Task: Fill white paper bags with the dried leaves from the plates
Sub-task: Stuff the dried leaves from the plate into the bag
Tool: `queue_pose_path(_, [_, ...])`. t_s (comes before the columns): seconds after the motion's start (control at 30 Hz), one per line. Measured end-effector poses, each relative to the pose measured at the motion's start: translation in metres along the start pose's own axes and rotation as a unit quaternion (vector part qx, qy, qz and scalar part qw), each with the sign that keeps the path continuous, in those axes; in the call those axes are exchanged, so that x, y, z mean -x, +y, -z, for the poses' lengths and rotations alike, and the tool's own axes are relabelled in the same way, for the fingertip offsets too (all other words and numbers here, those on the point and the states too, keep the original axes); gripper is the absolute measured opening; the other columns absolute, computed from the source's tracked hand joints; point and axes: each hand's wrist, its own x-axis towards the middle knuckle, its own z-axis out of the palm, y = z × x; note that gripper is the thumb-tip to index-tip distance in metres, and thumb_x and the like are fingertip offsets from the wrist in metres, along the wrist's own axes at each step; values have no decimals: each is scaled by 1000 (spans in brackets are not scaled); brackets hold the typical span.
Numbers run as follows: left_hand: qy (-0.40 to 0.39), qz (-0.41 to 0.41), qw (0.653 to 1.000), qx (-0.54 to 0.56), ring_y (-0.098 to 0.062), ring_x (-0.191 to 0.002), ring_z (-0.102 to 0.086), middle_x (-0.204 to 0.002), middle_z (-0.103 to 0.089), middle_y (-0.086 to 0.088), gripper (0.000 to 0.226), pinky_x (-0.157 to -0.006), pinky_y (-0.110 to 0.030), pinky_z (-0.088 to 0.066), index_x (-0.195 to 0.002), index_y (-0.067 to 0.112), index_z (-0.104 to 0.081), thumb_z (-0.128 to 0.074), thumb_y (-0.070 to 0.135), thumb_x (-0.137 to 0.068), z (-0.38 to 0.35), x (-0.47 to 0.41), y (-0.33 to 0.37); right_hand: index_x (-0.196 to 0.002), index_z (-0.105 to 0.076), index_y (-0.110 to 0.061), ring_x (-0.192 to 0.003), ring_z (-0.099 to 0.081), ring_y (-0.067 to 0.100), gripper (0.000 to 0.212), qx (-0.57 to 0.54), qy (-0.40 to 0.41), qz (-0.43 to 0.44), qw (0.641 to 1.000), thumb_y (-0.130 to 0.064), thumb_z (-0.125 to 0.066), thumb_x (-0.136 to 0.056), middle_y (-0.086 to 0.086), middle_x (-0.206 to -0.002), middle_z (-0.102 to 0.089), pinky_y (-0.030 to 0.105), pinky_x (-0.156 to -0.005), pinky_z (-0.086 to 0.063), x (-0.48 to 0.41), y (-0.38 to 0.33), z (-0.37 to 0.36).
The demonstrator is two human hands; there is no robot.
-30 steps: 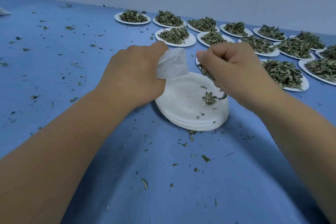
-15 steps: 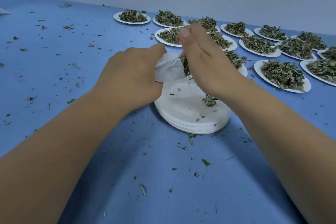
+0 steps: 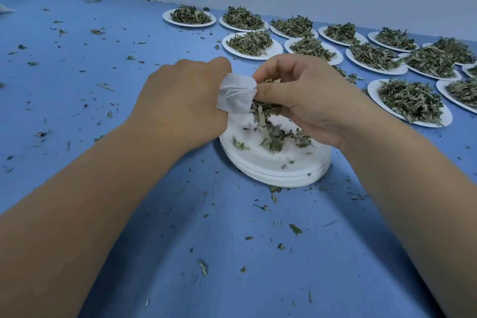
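My left hand (image 3: pixel 180 100) grips a small white paper bag (image 3: pixel 236 97) above a stack of white plates (image 3: pixel 281 170). My right hand (image 3: pixel 307 95) holds a bunch of dried green leaves (image 3: pixel 265 108) against the bag's mouth, fingers curled round them. Some leaves are falling from that hand, blurred, onto the top plate, where a loose heap (image 3: pixel 278 137) lies. Whether any leaves are inside the bag is hidden.
Several white plates heaped with dried leaves (image 3: pixel 251 44) stand in rows at the back right, the nearest one (image 3: pixel 410 102) right of my right wrist. Leaf crumbs litter the blue tabletop (image 3: pixel 103 85). A pale wall runs along the far edge.
My right hand picked leaves off the top plate, lifted them over the bag, and now presses them at its mouth. More leaves have dropped onto the plate. My left hand stayed put.
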Motion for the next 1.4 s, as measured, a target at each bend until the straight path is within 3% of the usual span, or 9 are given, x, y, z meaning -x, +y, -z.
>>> queue_pose_path(0.1, [7, -19, 1000, -16, -31, -70, -51, -76, -54, 4, 26, -59, -34, -37, -103, 26, -52, -61, 26, -79, -1, -1, 1, -94, -77, -8, -89, -67, 27, 14, -5, -10, 1, 1000, -4, -81, -82, 22, -105, -73, 50, -96, -57, 3, 1, 6])
queue_pose_path(0.33, [-1, -11, 1000, 2, -28, -71, -50, -74, -54, 4, 25, -61, -36, -42, -101, 26, -53, -59, 37, -79, 1, 1, 0, -105, -78, -12, -90, -69, 20, 30, -76, -47, 6, 996, 10, -71, -85, 30, -110, -63, 25, -84, -58, 5, 3, 15])
queue_pose_path(0.47, [0, -37, 999, -5, -22, -62, -44, -66, -47, 7, 28, -56, -32, -32, -85, 29, -42, -54, 53, -78, 3, 2, 4, -102, -76, -11, -74, -69, 11, 24, -76, -9, 40, 996, 5, -75, -85, -5, -68, -66, 25, -78, -60, 5, 3, 11])
queue_pose_path(0.53, [7, -44, 999, -3, -17, -58, -40, -63, -44, 7, 31, -53, -31, -28, -77, 28, -35, -56, 51, -79, 5, 2, 5, -101, -75, -10, -70, -69, 10, 21, -72, 15, 50, 996, 4, -77, -85, -7, -61, -64, 26, -73, -60, 5, 4, 8])
queue_pose_path(0.67, [6, -33, 999, 27, -11, -55, -38, -61, -43, 6, 19, -51, -31, -28, -78, 26, -42, -57, 38, -79, 4, 3, 9, -97, -70, -8, -71, -71, 23, 18, -61, 48, 61, 995, 1, -79, -84, 22, -83, -73, 31, -64, -58, 7, 6, 0])
queue_pose_path(0.97, [10, -8, 1000, 17, -15, -53, -37, -57, -42, 4, 20, -51, -29, -26, -69, 24, -33, -42, 42, -67, 3, 3, 9, -80, -77, -11, -59, -59, 10, 10, 54, 47, 96, 993, -17, -86, -80, 12, -74, -74, 24, -56, -46, 10, 6, 0])
queue_pose_path(1.13, [21, 3, 999, 25, -19, -53, -42, -57, -44, 3, 17, -50, -29, -26, -65, 23, -33, -40, 38, -66, 0, 3, 9, -93, -80, -15, -60, -49, 25, 18, 113, -21, 75, 991, -32, -77, -90, 25, -82, -67, 31, -48, -40, 14, 2, 2])
queue_pose_path(1.27, [6, 38, 997, 63, -20, -55, -44, -59, -46, 3, 18, -50, -29, -25, -66, 22, -36, -42, 39, -68, -5, 1, 4, -108, -76, -35, -80, -59, 36, 18, 130, -80, 62, 986, -38, -62, -98, 23, -117, -67, 44, -68, -44, 16, -3, 2])
queue_pose_path(1.4, [-2, 51, 993, 110, -16, -55, -40, -60, -43, 4, 20, -50, -29, -24, -66, 24, -33, -47, 39, -69, -10, -1, 4, -112, -71, -41, -75, -52, 34, 20, 152, -91, 71, 982, -30, -58, -103, 22, -109, -68, 42, -69, -44, 14, -1, 3])
